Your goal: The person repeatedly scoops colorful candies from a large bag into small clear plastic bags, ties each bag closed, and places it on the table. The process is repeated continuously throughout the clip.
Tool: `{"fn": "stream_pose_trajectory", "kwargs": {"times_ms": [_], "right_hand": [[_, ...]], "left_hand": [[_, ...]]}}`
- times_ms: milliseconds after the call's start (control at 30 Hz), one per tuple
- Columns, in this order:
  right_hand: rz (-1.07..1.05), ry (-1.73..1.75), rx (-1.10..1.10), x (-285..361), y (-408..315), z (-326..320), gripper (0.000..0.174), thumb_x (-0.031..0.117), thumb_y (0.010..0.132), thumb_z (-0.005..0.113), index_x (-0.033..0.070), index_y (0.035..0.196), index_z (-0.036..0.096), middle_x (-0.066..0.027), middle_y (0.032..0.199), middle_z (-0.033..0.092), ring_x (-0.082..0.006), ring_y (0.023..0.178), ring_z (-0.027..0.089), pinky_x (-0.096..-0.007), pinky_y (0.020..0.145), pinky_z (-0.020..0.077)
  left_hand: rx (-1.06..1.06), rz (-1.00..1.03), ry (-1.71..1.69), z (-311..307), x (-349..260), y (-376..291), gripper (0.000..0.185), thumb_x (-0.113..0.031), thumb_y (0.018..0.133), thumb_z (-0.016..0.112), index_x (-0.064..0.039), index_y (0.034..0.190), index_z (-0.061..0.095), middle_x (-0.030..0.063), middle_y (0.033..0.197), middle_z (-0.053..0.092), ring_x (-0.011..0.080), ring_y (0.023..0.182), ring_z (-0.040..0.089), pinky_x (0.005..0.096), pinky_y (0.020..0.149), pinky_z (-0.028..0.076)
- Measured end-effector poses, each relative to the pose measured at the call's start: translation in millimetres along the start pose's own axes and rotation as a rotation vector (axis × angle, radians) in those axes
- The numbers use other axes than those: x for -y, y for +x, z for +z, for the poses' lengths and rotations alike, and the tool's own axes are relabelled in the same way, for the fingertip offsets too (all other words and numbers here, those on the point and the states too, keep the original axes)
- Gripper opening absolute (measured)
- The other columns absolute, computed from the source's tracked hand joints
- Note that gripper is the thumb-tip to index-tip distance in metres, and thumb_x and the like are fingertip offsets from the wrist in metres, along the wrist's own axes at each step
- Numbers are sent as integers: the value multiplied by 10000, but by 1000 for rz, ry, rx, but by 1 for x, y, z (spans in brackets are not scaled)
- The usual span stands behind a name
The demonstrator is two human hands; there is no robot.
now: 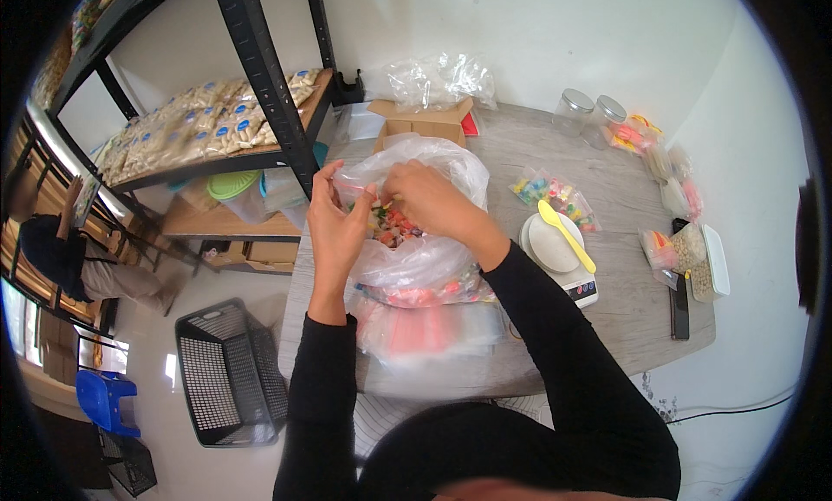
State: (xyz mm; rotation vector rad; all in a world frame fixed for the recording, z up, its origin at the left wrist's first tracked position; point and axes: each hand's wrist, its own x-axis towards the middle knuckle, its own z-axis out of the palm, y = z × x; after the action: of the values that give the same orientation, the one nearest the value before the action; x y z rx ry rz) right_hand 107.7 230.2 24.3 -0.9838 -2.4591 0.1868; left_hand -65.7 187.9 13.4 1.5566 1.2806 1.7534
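Note:
A large clear plastic bag [422,264] of small colourful wrapped pieces stands open before me on the table. At its left rim, my left hand [341,215] holds a small clear zip bag [351,187] with a reddish strip between thumb and fingers. My right hand [432,199] is over the bag's mouth, close to the small bag, its fingertips bent down; what they hold is hidden. Flat zip bags [422,332] with reddish strips lie in front of the large bag. To the right, a yellow plastic spoon [565,236] rests on a white digital kitchen scale [552,244].
Filled small bags [559,199] lie behind the scale. An open cardboard box [422,129], lidded jars [604,121] and a phone [680,312] are on the table [624,306]. Left are a shelf of packed bags [214,124], a black plastic crate [227,371] and another person [78,260].

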Motion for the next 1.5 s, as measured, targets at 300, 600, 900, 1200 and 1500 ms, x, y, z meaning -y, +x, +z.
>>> {"fn": "stream_pose_trajectory", "kwargs": {"times_ms": [300,600,900,1200,1500], "right_hand": [[0,-173,93,12,-5,17,194,61,770,706,106,951,759,-86,1127,642,-296,1160,548,-457,962,430],[-33,-156,76,15,-5,18,203,189,742,790,125,930,750,-55,1057,673,-268,1109,568,-430,904,423],[-28,-218,108,13,-3,20,224,182,718,817,115,915,735,-56,1051,686,-273,1110,575,-427,901,420],[-27,-133,83,12,-2,22,164,153,724,808,135,864,725,-43,1016,694,-269,1107,576,-438,913,420],[12,-19,151,11,-2,16,112,155,767,763,99,852,715,-94,976,691,-309,1072,583,-466,919,425]], "left_hand": [[9,-1,33,-1,5,0,521,-138,834,784,56,1256,548,63,938,598,101,806,508,253,697,436],[-2,2,0,1,4,-1,525,-162,828,789,43,1253,560,45,894,563,102,758,456,257,649,401],[55,-22,93,-1,1,-1,524,-107,865,764,38,1299,507,77,1034,598,120,926,527,256,803,433],[2,43,47,3,3,-1,527,-179,825,788,40,1249,564,53,843,556,117,730,452,282,637,403],[7,23,85,4,-2,-2,548,-183,811,787,38,1255,557,48,825,534,128,730,464,283,640,416]]}}
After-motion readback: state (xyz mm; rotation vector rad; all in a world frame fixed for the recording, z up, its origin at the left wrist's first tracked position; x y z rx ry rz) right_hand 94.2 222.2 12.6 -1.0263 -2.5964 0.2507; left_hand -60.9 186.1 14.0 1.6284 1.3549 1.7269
